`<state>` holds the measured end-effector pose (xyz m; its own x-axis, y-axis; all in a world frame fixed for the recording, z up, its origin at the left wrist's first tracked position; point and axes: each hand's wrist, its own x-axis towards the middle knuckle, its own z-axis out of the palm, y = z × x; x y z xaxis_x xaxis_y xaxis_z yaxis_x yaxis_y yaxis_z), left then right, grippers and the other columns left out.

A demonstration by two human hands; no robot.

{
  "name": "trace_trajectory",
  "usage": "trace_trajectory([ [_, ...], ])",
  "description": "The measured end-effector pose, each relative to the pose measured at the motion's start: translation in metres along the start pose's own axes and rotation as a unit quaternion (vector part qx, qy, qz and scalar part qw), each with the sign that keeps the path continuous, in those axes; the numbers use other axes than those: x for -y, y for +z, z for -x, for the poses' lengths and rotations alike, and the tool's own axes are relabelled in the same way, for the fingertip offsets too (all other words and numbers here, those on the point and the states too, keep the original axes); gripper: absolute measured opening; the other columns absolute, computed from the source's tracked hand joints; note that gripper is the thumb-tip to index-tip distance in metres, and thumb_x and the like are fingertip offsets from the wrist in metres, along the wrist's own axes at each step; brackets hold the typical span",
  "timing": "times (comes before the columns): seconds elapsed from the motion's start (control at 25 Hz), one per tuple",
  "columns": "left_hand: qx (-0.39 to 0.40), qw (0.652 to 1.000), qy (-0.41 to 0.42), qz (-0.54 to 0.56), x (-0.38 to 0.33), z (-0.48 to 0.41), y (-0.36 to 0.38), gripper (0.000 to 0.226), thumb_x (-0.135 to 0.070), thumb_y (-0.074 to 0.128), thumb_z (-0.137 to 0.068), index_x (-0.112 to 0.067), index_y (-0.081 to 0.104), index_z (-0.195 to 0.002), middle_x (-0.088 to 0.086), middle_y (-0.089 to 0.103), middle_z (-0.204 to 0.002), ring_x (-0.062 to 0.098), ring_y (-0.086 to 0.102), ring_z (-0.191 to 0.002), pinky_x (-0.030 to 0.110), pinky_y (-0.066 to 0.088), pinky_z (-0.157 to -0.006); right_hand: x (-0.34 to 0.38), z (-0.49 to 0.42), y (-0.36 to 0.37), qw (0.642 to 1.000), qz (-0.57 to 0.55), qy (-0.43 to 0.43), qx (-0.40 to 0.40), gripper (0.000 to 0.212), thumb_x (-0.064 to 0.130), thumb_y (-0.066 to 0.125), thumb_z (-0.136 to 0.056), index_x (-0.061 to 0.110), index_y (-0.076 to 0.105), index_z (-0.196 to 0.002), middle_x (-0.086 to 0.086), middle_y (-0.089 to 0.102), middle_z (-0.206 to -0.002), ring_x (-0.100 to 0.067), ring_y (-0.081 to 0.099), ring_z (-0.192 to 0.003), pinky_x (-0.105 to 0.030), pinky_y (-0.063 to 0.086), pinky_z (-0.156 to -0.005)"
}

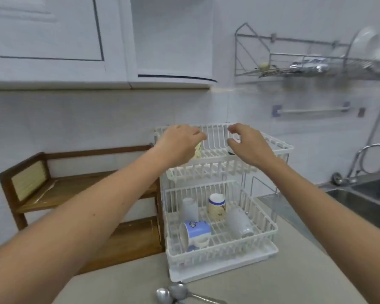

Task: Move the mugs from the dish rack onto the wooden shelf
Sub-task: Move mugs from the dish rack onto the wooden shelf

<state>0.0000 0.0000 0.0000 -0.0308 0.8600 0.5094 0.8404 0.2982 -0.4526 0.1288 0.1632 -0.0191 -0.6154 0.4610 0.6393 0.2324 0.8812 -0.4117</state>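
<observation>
Up on the dish rack, the left hand wraps a patterned mug. The right hand's fingers curl half open by a white mug, empty. The wooden shelf waits close on the left, so mugs move easily.

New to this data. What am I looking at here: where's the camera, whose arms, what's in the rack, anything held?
There is no robot: one wide-angle camera on a person's head looks forward and down at their bare arms. Both hands reach into the top tier of a white two-tier dish rack on a kitchen counter. The left hand is around a patterned mug, mostly hidden, so the grip is unclear. The right hand is curled open, near something white. Four mugs sit in the lower tier, including a blue-and-white mug on its side. The wooden shelf stands left of the rack; spoons lie in front.
</observation>
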Motion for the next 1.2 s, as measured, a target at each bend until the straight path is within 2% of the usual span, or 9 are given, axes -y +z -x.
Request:
trace_trajectory([
  [0.16,0.139,0.980,0.045,-0.134,0.005,-0.051,0.023,0.066,-0.003,0.055,-0.088,-0.026,0.031,-0.144,0.003,0.038,-0.150,0.024,0.038,-0.135,0.045,0.032,-0.110,-0.041,-0.051,-0.005,0.971,0.159,0.078,0.161,0.053,0.033,0.054,-0.090,0.011,0.044,-0.137,-0.016,0.050,-0.139,-0.033,0.051,-0.122,-0.039,0.043,-0.097],
  [0.36,0.356,0.890,0.046,-0.283,-0.005,-0.082,0.065,0.086,-0.019,0.064,-0.087,-0.032,0.008,-0.151,0.007,0.002,-0.161,0.028,0.003,-0.148,0.054,0.005,-0.118,-0.080,-0.084,0.015,0.920,0.252,0.098,0.285,0.057,0.048,0.061,-0.082,0.011,0.052,-0.125,-0.012,0.062,-0.112,-0.029,0.058,-0.096,-0.031,0.045,-0.078],
  [0.44,0.387,0.859,0.059,-0.330,-0.006,-0.087,0.077,0.088,-0.022,0.063,-0.088,-0.031,0.002,-0.151,0.009,-0.002,-0.161,0.030,-0.001,-0.148,0.055,0.003,-0.118,-0.091,-0.091,0.024,0.910,0.266,0.105,0.302,0.064,0.052,0.068,-0.075,0.015,0.051,-0.124,-0.006,0.060,-0.095,-0.026,0.060,-0.087,-0.031,0.050,-0.078],
  [0.6,0.377,0.816,0.126,-0.420,-0.003,-0.097,0.093,0.092,-0.020,0.067,-0.084,-0.027,0.003,-0.151,0.011,0.013,-0.158,0.032,0.012,-0.145,0.056,0.005,-0.117,-0.108,-0.095,0.043,0.912,0.281,0.116,0.275,0.078,0.057,0.070,-0.070,0.018,0.042,-0.131,-0.004,0.058,-0.106,-0.027,0.061,-0.100,-0.034,0.045,-0.076],
  [0.76,0.324,0.837,0.137,-0.419,0.014,-0.091,0.093,0.095,-0.012,0.071,-0.078,-0.029,0.008,-0.148,0.015,0.025,-0.151,0.034,0.025,-0.139,0.064,0.006,-0.114,-0.112,-0.099,0.043,0.943,0.217,0.117,0.224,0.073,0.055,0.071,-0.065,0.020,0.045,-0.123,-0.003,0.057,-0.097,-0.027,0.061,-0.091,-0.033,0.044,-0.074],
  [0.88,0.241,0.926,-0.003,-0.291,0.033,-0.081,0.074,0.095,-0.022,0.075,-0.074,-0.029,0.015,-0.147,0.016,0.034,-0.145,0.034,0.035,-0.132,0.061,0.014,-0.113,-0.103,-0.104,0.036,0.987,0.062,0.093,0.118,0.071,0.054,0.071,-0.062,0.020,0.042,-0.118,-0.006,0.056,-0.096,-0.031,0.058,-0.087,-0.037,0.047,-0.073],
  [0.96,0.118,0.974,-0.127,-0.146,0.045,-0.070,0.058,0.096,-0.040,0.080,-0.065,-0.024,0.025,-0.143,0.014,0.044,-0.136,0.034,0.044,-0.123,0.053,0.028,-0.108,-0.086,-0.105,0.028,0.992,-0.079,0.077,0.067,0.069,0.053,0.072,-0.060,0.023,0.039,-0.112,-0.004,0.057,-0.093,-0.026,0.058,-0.078,-0.038,0.051,-0.067],
  [1.08,-0.084,0.970,-0.219,0.060,0.054,-0.030,0.039,0.099,-0.056,0.077,-0.056,-0.015,0.036,-0.136,0.012,0.054,-0.122,0.029,0.054,-0.108,0.041,0.047,-0.085,-0.048,-0.100,0.018,0.956,-0.280,0.058,0.063,0.070,0.053,0.075,-0.054,0.026,0.040,-0.108,0.004,0.058,-0.092,-0.017,0.062,-0.078,-0.030,0.050,-0.050],
  [1.2,-0.161,0.941,-0.269,0.130,0.054,0.028,0.032,0.096,-0.064,0.072,-0.055,-0.020,0.036,-0.132,0.003,0.056,-0.117,0.014,0.053,-0.097,0.029,0.049,-0.072,0.004,-0.078,0.025,0.923,-0.372,0.009,0.099,0.063,0.058,0.077,-0.049,0.035,0.043,-0.097,0.008,0.060,-0.093,-0.011,0.066,-0.080,-0.021,0.048,-0.044],
])
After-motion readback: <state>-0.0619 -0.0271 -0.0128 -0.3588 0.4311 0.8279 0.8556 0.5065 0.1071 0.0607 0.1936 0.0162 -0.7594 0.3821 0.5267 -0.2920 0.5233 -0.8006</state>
